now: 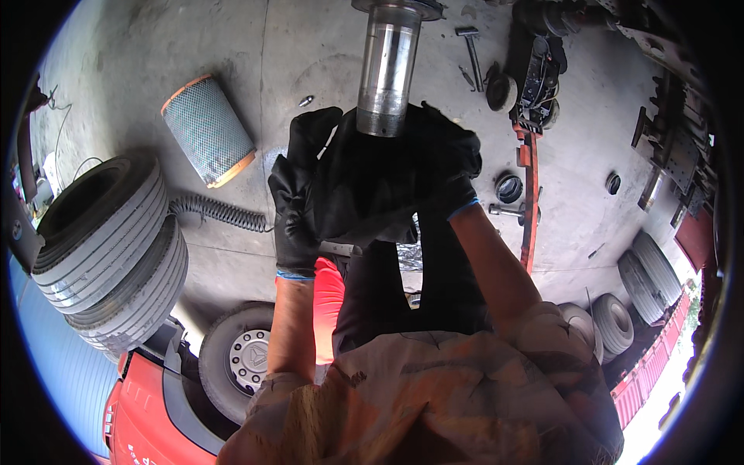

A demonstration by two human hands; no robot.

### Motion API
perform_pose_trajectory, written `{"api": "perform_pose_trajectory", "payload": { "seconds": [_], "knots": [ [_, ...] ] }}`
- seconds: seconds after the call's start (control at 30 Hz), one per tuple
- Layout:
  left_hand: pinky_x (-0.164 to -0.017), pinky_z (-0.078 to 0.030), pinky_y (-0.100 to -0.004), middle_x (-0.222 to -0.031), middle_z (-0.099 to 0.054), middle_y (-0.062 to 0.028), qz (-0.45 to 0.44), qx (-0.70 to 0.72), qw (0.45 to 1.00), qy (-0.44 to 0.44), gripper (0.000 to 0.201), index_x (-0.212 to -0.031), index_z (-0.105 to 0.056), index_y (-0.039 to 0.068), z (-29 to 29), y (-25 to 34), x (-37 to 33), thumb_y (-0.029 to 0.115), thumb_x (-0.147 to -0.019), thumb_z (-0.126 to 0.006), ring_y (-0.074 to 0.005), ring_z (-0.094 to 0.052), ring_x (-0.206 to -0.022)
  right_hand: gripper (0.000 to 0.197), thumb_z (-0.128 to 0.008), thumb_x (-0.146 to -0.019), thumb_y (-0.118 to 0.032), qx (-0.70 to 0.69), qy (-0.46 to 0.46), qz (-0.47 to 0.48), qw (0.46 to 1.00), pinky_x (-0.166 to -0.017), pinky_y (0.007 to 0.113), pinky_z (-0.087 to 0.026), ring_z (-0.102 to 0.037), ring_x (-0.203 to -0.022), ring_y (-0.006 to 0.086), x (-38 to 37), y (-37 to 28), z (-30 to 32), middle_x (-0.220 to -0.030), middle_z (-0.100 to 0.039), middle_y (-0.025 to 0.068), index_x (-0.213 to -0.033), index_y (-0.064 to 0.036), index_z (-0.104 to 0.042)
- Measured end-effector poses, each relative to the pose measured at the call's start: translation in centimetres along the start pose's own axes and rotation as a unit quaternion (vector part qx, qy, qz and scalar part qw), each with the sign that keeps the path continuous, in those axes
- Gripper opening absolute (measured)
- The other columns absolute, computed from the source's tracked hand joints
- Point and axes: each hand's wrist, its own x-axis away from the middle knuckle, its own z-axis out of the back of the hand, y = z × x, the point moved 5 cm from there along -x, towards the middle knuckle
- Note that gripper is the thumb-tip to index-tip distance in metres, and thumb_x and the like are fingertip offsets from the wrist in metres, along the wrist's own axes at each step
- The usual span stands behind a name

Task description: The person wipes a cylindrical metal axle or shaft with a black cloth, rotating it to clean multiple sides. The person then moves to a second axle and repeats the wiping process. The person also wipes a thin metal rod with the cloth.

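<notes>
A shiny metal shaft point(389, 66) juts down from the top of the view, with a wider flange point(403, 6) at its upper end. Just below its free end hangs a dark black cloth point(360, 190), bunched and spread between my hands. My left hand point(298, 198), in a black glove with a blue cuff, grips the cloth's left edge. On the other side, my right hand point(457, 151), gloved alike, holds the cloth close to the shaft's right side. Folds of black fabric hide part of the fingers, and the glove and cloth blend together.
A cylindrical air filter point(208, 130) with orange ends lies on the concrete floor, beside a black coiled hose point(221, 213). Stacked tyres point(101, 232) stand at left. A hammer point(471, 54), a red jack handle point(530, 198) and a black ring point(508, 187) lie at right.
</notes>
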Motion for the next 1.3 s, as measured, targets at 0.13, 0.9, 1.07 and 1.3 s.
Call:
{"api": "perform_pose_trajectory", "payload": {
  "seconds": [0.13, 0.9, 1.07, 1.3],
  "knots": [
    [-0.111, -0.026, -0.0319, -0.153, -0.02, -0.0061, -0.032, -0.028, 0.998, -0.05, 0.058, -0.149, -0.009, 0.007, -0.2, 3.4, 1.0, 0.01, -0.098, -0.036, -0.0184, -0.029, -0.136, 0.04, -0.058, -0.089, -0.021, 0.059, -0.057, 0.096, 0.992, -0.099, 0.035, -0.042, -0.052, -0.113, 0.0234, 1.4, -8.5, -0.7, -0.121, -0.056, 0.0104, -0.125, -0.0034, -0.052],
    [-0.093, -0.045, -0.0311, -0.123, -0.056, -0.0114, -0.037, -0.097, 0.986, 0.13, 0.045, -0.139, -0.036, 0.002, 14.6, 8.8, 4.7, 0.017, -0.098, -0.045, -0.0177, -0.055, -0.108, 0.038, -0.051, -0.093, -0.017, 0.23, -0.184, 0.284, 0.912, -0.097, 0.034, -0.045, -0.055, -0.115, 0.0242, 0.9, -15.0, -10.3, -0.128, -0.055, 0.0109, -0.128, -0.003, -0.05],
    [-0.097, -0.042, -0.0317, -0.129, -0.052, -0.0134, -0.181, -0.521, 0.829, 0.089, 0.053, -0.138, -0.035, 0.0, 19.0, 5.9, 5.9, 0.015, -0.092, -0.055, -0.0197, -0.053, -0.112, 0.035, -0.052, -0.092, -0.017, -0.043, -0.205, 0.294, 0.932, -0.096, 0.031, -0.043, -0.055, -0.109, 0.0194, -0.1, -19.2, -13.1, -0.119, -0.058, 0.0074, -0.124, -0.0042, -0.052],
    [-0.084, -0.048, -0.0331, -0.119, -0.057, -0.01, 0.033, -0.591, 0.806, -0.012, 0.033, -0.125, -0.05, -0.001, 17.7, -4.3, 8.9, 0.006, -0.093, -0.047, -0.0183, -0.057, -0.1, 0.013, -0.053, -0.091, -0.012, 0.174, -0.116, 0.507, 0.836, -0.085, 0.026, -0.046, -0.054, -0.092, 0.0139, 0.4, -24.6, -20.1, -0.1, -0.055, 0.0026, -0.102, -0.0043, -0.054]
  ]
}}
